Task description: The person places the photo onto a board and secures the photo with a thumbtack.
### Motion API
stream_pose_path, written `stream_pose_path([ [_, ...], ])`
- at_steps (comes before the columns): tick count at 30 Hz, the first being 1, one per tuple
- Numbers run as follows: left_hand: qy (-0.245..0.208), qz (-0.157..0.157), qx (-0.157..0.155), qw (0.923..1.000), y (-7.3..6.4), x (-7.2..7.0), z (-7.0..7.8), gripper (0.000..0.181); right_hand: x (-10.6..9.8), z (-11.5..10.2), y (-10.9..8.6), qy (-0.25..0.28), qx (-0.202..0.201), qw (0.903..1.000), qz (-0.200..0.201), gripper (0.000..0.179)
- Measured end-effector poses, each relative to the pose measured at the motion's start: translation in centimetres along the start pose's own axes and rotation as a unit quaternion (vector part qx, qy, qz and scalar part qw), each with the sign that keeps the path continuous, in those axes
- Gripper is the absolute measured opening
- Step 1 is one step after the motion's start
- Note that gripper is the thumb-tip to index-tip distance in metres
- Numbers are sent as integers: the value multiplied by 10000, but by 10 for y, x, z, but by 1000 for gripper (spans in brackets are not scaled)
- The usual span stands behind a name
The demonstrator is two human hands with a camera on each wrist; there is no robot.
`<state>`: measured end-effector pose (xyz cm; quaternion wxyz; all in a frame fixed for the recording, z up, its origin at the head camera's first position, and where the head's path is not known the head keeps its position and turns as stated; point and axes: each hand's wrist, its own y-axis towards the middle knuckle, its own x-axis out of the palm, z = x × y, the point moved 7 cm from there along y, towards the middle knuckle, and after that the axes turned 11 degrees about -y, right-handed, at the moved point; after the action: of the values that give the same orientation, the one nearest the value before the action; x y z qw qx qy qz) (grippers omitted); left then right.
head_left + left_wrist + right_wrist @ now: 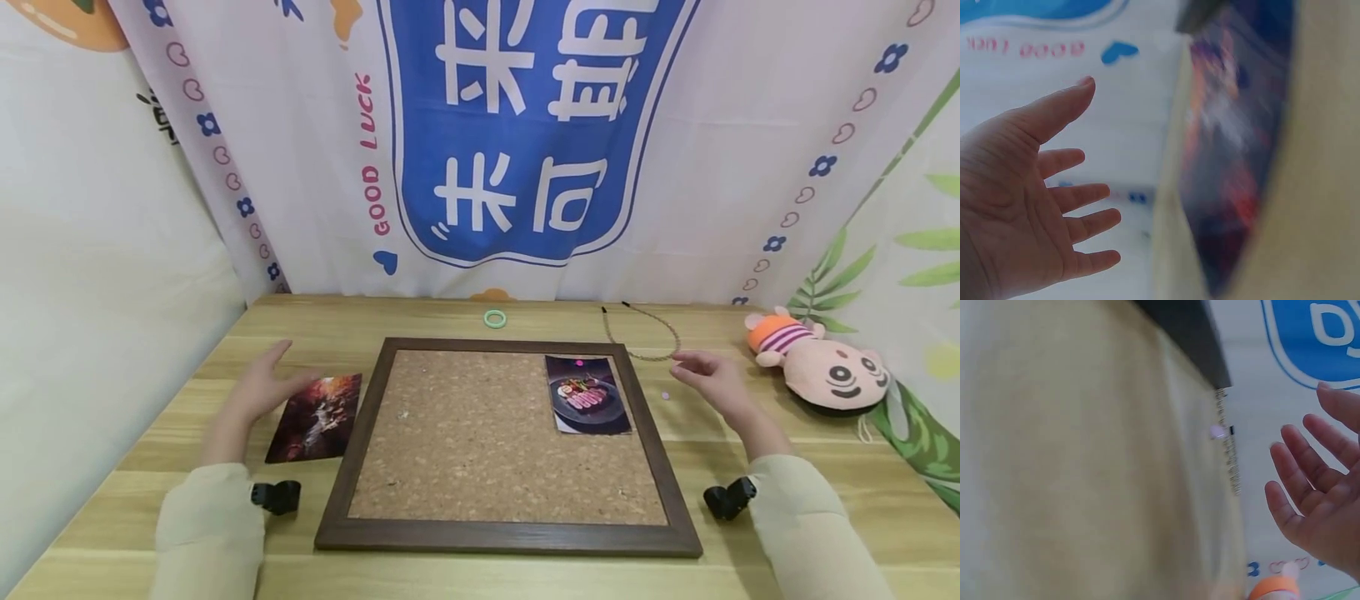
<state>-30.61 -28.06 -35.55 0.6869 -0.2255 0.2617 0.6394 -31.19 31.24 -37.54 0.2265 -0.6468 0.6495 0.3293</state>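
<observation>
My left hand (266, 385) hovers above the photo with red and dark tones (317, 418), which lies on the table left of the corkboard (487, 442). In the left wrist view that hand (1029, 206) has its fingers spread and nothing in it. To the right of the board is my right hand (712, 383), also holding nothing; its fingers look loosely extended in the right wrist view (1329, 481). A photo of a plate of sliced meat (588, 400) sits on the board's upper right, with a pink pushpin (579, 363) at its top edge.
A small pale purple piece (665, 396) lies between the board and my right hand. Behind the board are a green ring (495, 319) and a thin cord loop (678, 340). A plush doll (832, 367) lies at the far right. A printed cloth (315, 167) hangs behind the table.
</observation>
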Motion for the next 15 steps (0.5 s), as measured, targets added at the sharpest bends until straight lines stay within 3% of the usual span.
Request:
stream_pose_path([
  [4,-32,22,-340,9994,-11,-3,-27,85,6,7,-4,37,90,9999,-101,47],
  [8,-119,77,-645,9978,-19,-3,-44,85,10,10,-6,98,-39,9999,-32,45],
  [13,-48,-48,-844,9964,-21,4,-50,95,18,20,-10,-78,102,9999,-65,45],
  [15,149,-156,-775,9968,-21,9,-49,101,20,24,-11,-203,174,9996,-46,45],
])
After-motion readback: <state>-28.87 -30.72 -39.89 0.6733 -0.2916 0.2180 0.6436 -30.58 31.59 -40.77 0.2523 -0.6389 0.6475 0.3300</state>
